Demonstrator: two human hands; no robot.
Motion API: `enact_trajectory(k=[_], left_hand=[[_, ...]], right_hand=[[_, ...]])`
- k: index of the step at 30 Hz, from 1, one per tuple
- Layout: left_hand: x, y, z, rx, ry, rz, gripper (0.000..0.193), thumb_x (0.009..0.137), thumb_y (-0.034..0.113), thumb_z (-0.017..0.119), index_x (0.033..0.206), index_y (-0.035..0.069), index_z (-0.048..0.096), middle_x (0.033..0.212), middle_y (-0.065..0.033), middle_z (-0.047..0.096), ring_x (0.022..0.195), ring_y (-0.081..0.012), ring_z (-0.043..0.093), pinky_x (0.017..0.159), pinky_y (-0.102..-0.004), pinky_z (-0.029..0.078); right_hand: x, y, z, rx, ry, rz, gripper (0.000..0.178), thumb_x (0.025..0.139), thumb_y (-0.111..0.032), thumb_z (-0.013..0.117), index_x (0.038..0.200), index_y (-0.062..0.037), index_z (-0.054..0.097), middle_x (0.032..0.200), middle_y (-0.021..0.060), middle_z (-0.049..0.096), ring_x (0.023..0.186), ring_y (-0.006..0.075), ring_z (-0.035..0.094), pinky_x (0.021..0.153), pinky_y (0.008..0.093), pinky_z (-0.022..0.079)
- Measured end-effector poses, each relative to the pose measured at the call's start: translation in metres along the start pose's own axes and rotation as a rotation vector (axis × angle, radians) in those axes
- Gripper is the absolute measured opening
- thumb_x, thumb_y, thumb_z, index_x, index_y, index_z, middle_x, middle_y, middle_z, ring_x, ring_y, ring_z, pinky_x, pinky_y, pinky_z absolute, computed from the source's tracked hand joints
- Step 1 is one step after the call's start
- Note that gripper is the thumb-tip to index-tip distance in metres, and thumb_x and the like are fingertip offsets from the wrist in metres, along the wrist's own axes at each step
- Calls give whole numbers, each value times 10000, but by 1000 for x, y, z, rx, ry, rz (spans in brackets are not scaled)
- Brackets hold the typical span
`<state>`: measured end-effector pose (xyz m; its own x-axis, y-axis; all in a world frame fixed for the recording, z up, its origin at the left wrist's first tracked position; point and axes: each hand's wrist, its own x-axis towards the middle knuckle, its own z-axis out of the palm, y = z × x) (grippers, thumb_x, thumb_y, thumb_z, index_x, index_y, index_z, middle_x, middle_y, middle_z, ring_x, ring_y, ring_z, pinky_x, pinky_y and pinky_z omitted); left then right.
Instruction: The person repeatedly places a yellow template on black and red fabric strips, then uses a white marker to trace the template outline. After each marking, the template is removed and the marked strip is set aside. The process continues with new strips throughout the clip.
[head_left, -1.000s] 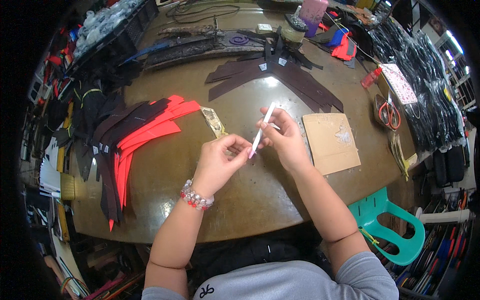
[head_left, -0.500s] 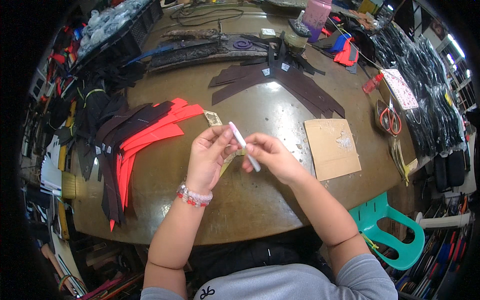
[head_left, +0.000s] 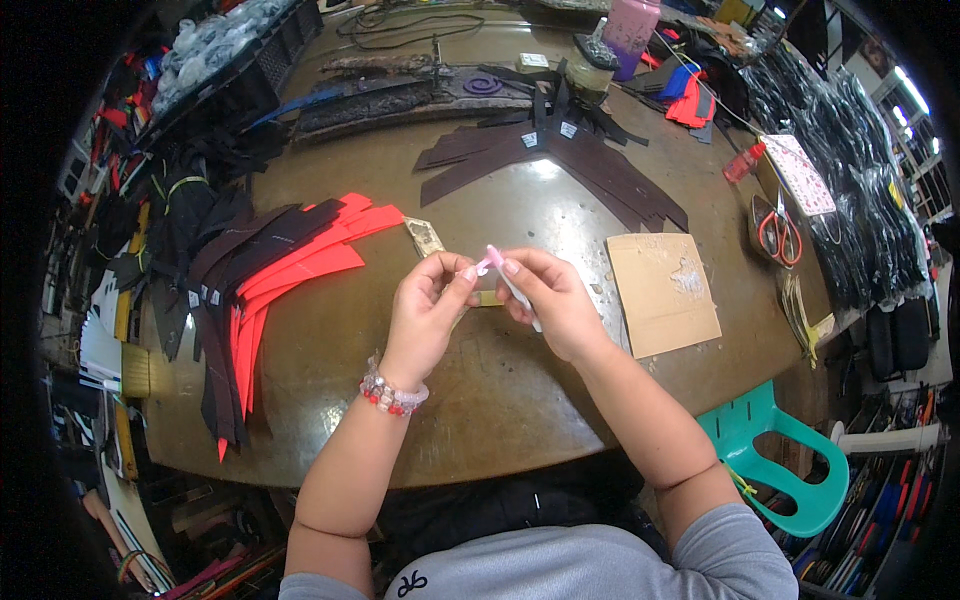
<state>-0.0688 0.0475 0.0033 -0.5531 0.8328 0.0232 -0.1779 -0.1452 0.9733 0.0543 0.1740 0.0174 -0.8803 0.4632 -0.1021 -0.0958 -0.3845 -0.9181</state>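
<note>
Your left hand (head_left: 424, 312) hides part of the yellowish strip (head_left: 424, 236), your right hand (head_left: 562, 308) part of the white pen (head_left: 519, 297); the top edge cuts the black crate (head_left: 262, 76) at eleven o'clock.

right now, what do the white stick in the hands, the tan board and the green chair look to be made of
White stick: likely smooth plastic, from its pale, even body, but too small to rule out paper.
Tan board: probably matt cardboard, judging by its flat brown face and straight-cut edges.
Green chair: apparently moulded plastic, with one solid colour, rounded openings and a slight sheen.
</note>
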Motion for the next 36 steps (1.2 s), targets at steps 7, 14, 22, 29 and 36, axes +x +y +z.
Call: enact_trajectory(k=[7,14,22,29,36], left_hand=[[0,-1,-1,-123,-19,0,69,984,128,537,968,61,547,988,-31,610,915,-105,597,774,-271,511],[0,3,-3,-147,-3,-7,58,976,120,543,955,66,552,981,-27,612,888,-100,591,757,-266,506],[0,5,-5,-144,27,-19,47,961,113,546,940,72,554,949,-23,620,841,-79,582,711,-250,479],[1,10,-8,-261,50,-28,55,958,97,539,929,56,561,927,-31,617,818,-89,587,708,-254,500],[2,12,-12,-333,70,-51,56,945,93,528,916,60,564,930,-44,620,840,-107,591,738,-278,509]], right_hand=[[2,2,-4,-83,66,-22,271,936,-171,636,1134,11,600,809,39,620,599,89,553,504,208,429],[3,-2,-7,-8,124,-46,229,938,-173,638,1096,-9,611,791,24,619,566,88,536,491,188,407],[6,1,-13,131,167,-86,212,945,-169,633,1060,1,579,799,26,607,627,67,549,530,218,463],[8,-3,-22,329,151,-84,203,941,-186,640,1065,-45,560,783,16,576,627,77,518,551,215,421],[8,-7,-24,311,203,-87,184,938,-198,645,1053,-70,582,787,5,563,610,79,505,544,240,416]])
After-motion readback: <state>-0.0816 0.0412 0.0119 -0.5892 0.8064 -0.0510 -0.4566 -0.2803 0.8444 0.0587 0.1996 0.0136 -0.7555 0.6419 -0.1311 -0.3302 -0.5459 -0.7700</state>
